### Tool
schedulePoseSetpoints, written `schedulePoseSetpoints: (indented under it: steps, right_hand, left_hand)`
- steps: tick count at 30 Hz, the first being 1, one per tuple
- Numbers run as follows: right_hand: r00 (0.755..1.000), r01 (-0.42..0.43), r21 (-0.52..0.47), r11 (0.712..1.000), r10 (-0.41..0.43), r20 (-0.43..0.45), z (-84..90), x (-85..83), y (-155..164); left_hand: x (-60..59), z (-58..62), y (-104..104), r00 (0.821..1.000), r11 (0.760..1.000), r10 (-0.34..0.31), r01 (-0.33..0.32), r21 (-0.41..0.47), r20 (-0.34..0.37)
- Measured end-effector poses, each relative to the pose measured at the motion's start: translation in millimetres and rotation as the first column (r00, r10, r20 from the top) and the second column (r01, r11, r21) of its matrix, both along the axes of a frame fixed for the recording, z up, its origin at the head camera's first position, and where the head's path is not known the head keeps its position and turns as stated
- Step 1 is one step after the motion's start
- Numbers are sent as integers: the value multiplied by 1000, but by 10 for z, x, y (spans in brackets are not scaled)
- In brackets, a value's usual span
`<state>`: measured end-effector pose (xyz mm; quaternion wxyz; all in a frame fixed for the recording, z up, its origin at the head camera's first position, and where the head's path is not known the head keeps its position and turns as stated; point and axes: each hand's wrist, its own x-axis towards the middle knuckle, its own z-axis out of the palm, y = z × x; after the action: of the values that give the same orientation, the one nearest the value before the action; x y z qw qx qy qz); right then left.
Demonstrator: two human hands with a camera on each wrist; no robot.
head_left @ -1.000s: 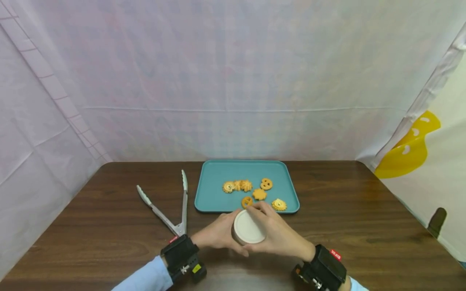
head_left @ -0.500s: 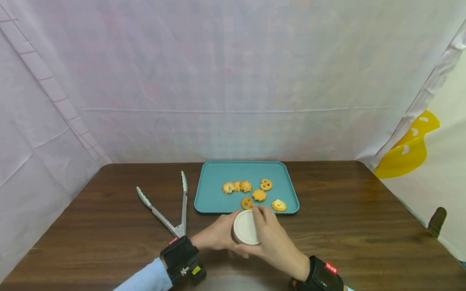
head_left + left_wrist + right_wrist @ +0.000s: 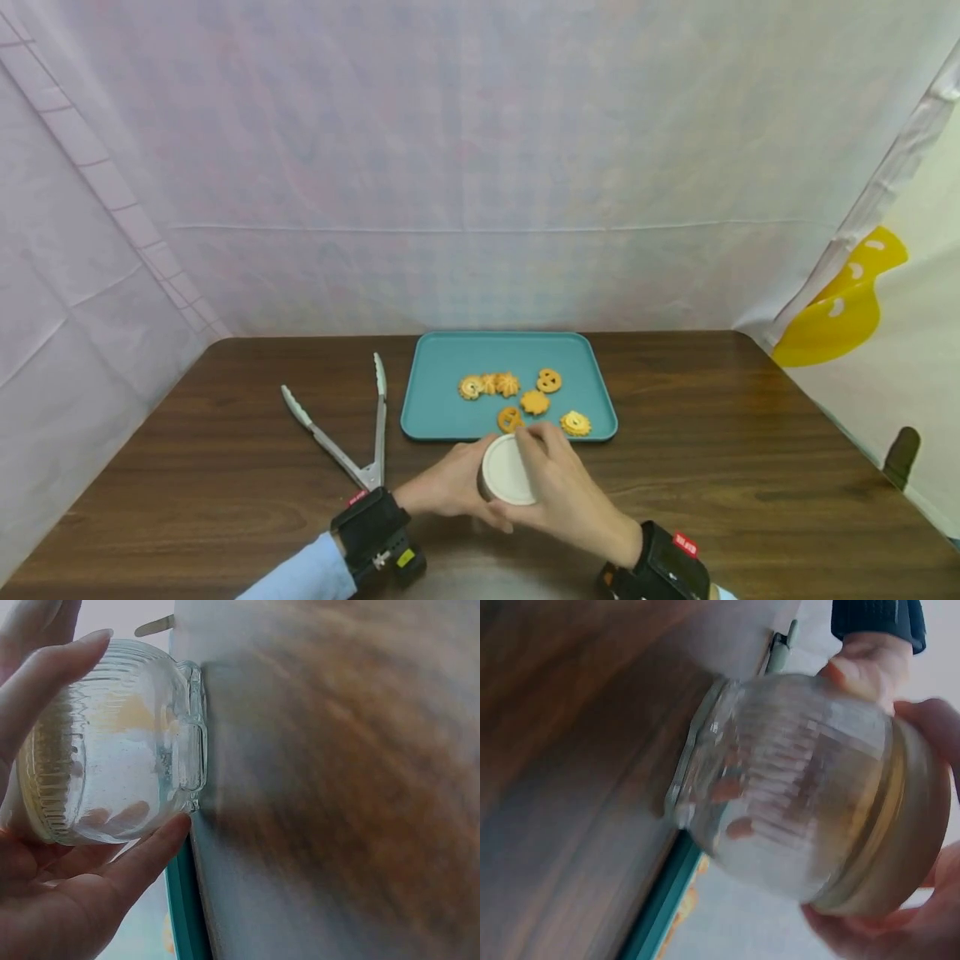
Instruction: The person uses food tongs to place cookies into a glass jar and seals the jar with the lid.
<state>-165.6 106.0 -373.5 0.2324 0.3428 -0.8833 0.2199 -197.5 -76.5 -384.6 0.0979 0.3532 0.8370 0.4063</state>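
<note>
A ribbed clear glass jar (image 3: 112, 750) with a cream lid (image 3: 507, 469) stands on the brown table (image 3: 750, 433), just in front of the teal tray (image 3: 438, 400). My left hand (image 3: 453, 485) grips the jar's body from the left. My right hand (image 3: 546, 477) is curled over the lid's right rim and grips it. The right wrist view shows the jar (image 3: 787, 787) empty, with the lid (image 3: 904, 840) seated on it and my fingers (image 3: 934, 724) around the lid. Several biscuits (image 3: 534, 402) lie on the tray.
Metal tongs (image 3: 352, 429) lie spread open on the table, left of the tray. White cloth walls close in the back and left. A yellow plastic shape (image 3: 847, 304) hangs at the right. Bare table stretches right of the hands.
My right hand has turned on the lid, its wrist swinging nearer and to the left. The jar, my left hand, the tray and the tongs stay where they were.
</note>
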Motion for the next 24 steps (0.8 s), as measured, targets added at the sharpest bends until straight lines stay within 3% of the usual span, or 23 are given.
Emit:
schedulePoseSetpoints:
  steps: [4,8,14,18,22,24]
  right_hand:
    - [993,-77,-15,997,78,94,20,-41,51]
    - [968,-160,-40,986,164,191,41,-90,115]
    - [942,-213,-67,975,223,251,48,-130,160]
    - [954,-126,-67,990,139,266,54,-62,108]
    - [987,21,-34,999,-15,159,29,30,24]
    - [992,82,-27,996,-79,98,15,68,-6]
  left_hand:
    - [-2,5,-3,1000,1000,-3,3,-14,5]
    - [-2,4,-4,1000,1000,-3,4,-26,14]
    - [2,3,-1,1000,1000,-9,9,-15,25]
    - [2,3,-5,999,1000,-12,13,-11,37]
    - [4,2,-7,999,1000,-12,12,-4,42]
    - [6,2,-5,999,1000,-11,11,1,38]
